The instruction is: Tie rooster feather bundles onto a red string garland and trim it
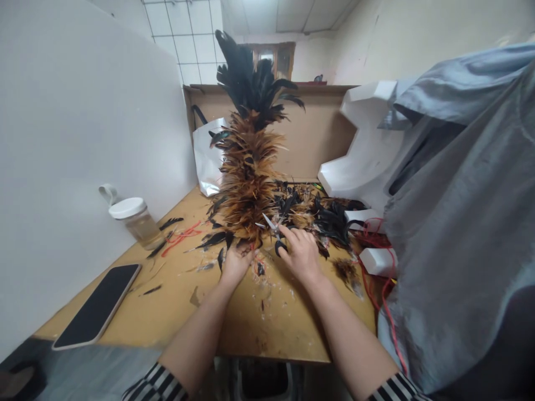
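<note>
A tall bundle of brown and black feathers (251, 161) stands upright over the table, its top tuft black. My left hand (237, 264) is closed around its lower end, where a bit of red string shows at the fingers. Scissors (272, 227) with dark handles are in my right hand (301, 252), their blades parted and pointing up and left beside the bundle's base. Whether the blades touch anything I cannot tell. Loose black and brown feathers (334, 220) lie in a heap to the right of the bundle.
On the left are a lidded jar of liquid (142, 225), red strings (181, 236) and a phone (98, 306). White foam pieces (378, 262) and red cord (390, 323) lie at the right edge, near grey cloth (463, 223). A cardboard panel (317, 133) stands behind.
</note>
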